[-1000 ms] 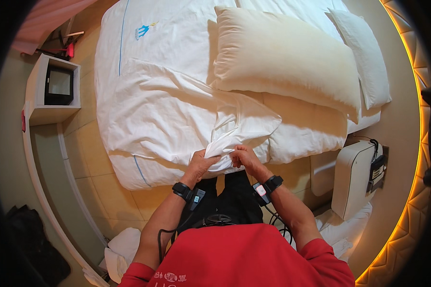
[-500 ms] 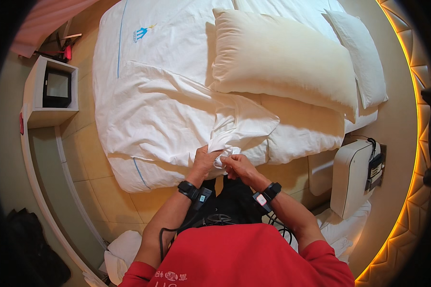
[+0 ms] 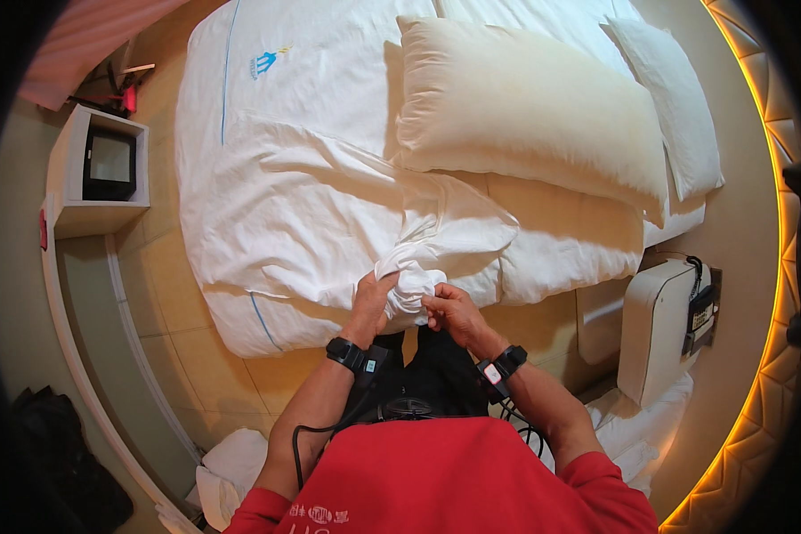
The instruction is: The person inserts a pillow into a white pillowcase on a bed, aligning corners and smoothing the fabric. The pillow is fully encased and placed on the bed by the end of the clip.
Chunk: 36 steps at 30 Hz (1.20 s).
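Note:
A rumpled white cloth (image 3: 285, 200), which looks like a pillowcase, lies across the near side of the bed. Its gathered end is bunched between my hands at the mattress edge. My left hand (image 3: 371, 301) is closed on the left side of that bunch, thumb on top. On the other side, my right hand (image 3: 454, 311) pinches the edge of the same cloth between thumb and fingers. Just beyond lies a large cream pillow (image 3: 525, 111) without a cover. The folds hide some of my fingertips.
White bedding with a blue stripe (image 3: 223, 89) covers the bed. Another white pillow (image 3: 672, 107) rests by the headboard side. A cream bedside cabinet (image 3: 654, 329) stands at right, a white shelf unit (image 3: 116, 214) at left. White linen (image 3: 231, 472) lies low at left.
The bunched end between my hands has spread into a wider, rounder gather. My right hand has shifted slightly right, and my left hand has turned a little. The pillows stay put.

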Motion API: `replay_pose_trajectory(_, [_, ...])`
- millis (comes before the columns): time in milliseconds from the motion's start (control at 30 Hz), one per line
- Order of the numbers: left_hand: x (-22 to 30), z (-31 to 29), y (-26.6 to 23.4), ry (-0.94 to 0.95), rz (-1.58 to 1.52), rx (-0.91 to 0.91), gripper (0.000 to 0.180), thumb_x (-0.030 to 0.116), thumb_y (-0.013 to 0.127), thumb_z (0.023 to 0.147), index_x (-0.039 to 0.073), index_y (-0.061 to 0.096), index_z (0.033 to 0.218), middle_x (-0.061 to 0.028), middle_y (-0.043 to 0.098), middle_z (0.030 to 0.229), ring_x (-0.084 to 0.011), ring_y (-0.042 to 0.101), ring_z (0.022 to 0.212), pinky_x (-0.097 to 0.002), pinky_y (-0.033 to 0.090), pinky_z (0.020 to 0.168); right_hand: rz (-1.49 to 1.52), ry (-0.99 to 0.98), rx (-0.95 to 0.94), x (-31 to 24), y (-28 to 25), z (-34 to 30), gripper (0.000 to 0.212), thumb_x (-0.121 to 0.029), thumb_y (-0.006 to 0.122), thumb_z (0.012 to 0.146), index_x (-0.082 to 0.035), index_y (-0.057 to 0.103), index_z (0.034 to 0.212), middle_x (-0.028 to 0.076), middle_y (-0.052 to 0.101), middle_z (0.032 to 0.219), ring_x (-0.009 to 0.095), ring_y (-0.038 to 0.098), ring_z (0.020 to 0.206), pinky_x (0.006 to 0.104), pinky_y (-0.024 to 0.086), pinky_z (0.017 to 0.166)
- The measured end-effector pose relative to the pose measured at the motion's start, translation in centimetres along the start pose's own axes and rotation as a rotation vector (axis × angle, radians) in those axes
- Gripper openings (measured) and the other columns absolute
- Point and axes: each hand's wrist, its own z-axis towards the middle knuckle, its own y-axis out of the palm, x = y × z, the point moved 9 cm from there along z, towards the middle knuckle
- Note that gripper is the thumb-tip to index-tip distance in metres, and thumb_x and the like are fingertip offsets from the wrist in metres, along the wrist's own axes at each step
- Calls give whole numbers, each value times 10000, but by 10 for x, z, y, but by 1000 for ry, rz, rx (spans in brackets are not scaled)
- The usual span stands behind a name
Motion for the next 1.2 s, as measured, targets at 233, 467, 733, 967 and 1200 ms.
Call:
replay_pose_trajectory(233, [1, -23, 23, -115, 253, -164, 341, 67, 709, 853, -50, 603, 1155, -111, 675, 1052, -174, 667, 884, -303, 558, 783, 194, -47, -61, -3, -3, 3, 99, -137, 629, 912, -96, 558, 855, 8, 587, 699, 127, 565, 544, 254, 443, 507])
replay_pose_trajectory(467, [-18, -15, 11, -152, 131, -120, 305, 41, 685, 865, -42, 611, 1148, -113, 681, 1041, -200, 676, 882, -330, 572, 782, 54, -18, -131, 5, -12, -3, 103, -141, 593, 937, -95, 556, 852, 4, 589, 685, 114, 577, 546, 248, 450, 513])
replay_pose_trajectory(733, [-22, -14, 15, -90, 89, -98, 321, 35, 677, 869, -28, 605, 1176, -106, 679, 1056, -192, 668, 912, -320, 561, 792, -262, -258, 125, -11, -28, -6, 138, -168, 638, 905, -74, 548, 859, 0, 577, 690, 76, 543, 572, 229, 430, 516])
replay_pose_trajectory(967, [-19, -18, 22, -47, 139, -91, 330, 30, 690, 850, -21, 622, 1168, -88, 684, 1038, -156, 653, 903, -290, 540, 780, -432, -388, 135, -19, -15, -12, 139, -147, 659, 875, -25, 591, 880, 1, 584, 711, 63, 529, 615, 220, 435, 527])
replay_pose_trajectory(1200, [-20, -21, 16, -20, 145, -26, 354, 15, 720, 808, -23, 629, 1148, -92, 687, 1023, -160, 658, 855, -293, 545, 745, -369, -232, -12, -3, -12, -15, 104, -116, 648, 868, -25, 598, 871, 3, 605, 747, 75, 556, 640, 239, 496, 581])
